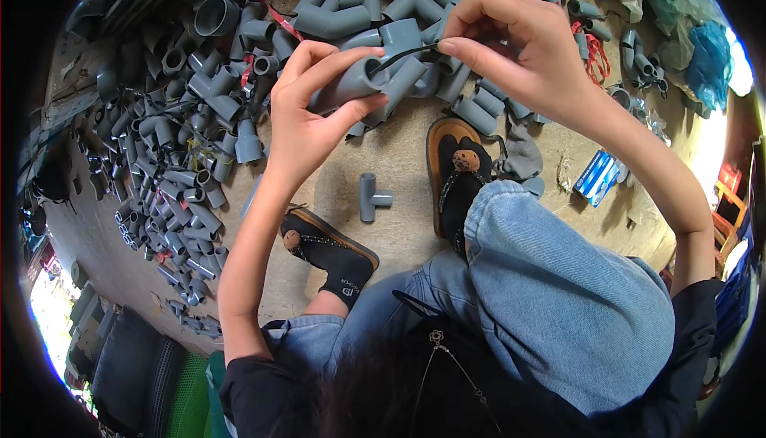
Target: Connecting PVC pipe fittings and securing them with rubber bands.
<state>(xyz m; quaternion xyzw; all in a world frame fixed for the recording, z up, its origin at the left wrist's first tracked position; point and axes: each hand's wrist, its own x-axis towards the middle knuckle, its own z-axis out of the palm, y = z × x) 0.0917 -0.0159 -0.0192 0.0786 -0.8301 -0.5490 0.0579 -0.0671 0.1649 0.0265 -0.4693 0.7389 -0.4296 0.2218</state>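
Observation:
Held up in front of me is a grey plastic pipe fitting [349,84], gripped between the thumb and fingers of my left hand [307,107]. Its round open end faces right and toward me. From that opening a thin black strip [407,53] arcs across to my right hand [531,59], where thumb and forefinger pinch its far end. Whether the strip is fixed inside the fitting or only lies in it, I cannot tell. Below, on the floor between my feet, lies a single grey tee fitting [368,199].
Grey pipe fittings [335,19] are heaped beyond my hands, with more small ones [179,195] piled at the left. Red ties [592,53] lie among them. At the right are a blue and white packet [597,177], a grey cloth [520,149] and plastic bags [708,63].

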